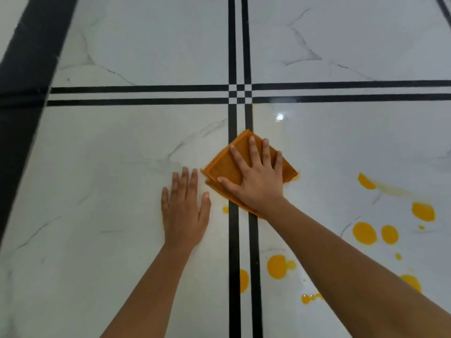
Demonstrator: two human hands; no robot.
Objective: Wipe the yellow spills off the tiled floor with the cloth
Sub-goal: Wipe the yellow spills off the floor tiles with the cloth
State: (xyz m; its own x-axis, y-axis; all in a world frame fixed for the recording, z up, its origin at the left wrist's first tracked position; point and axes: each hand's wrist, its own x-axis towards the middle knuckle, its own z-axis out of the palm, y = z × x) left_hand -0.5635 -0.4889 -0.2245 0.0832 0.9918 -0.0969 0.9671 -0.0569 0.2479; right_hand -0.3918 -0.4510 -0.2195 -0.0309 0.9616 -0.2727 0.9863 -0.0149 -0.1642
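Note:
A folded orange cloth (223, 164) lies on the white marble-look tiled floor (109, 179), across the black double grout line. My right hand (256, 181) presses flat on it with fingers spread. My left hand (184, 213) rests flat on the bare tile just left of the cloth, holding nothing. Yellow spills dot the tile to the right and near me: a large blob (277, 266), a pair of round drops (364, 232), one further right (423, 211), a smeared one (366, 181), one on the grout line (244, 280), and a tiny spot (225, 210) beside my left thumb.
Black double lines (234, 252) cross the floor in a grid, meeting at a checkered junction (240, 93). A wide black border strip (22, 93) runs along the left side. A wet sheen with a light reflection (279, 117) shows beyond the cloth.

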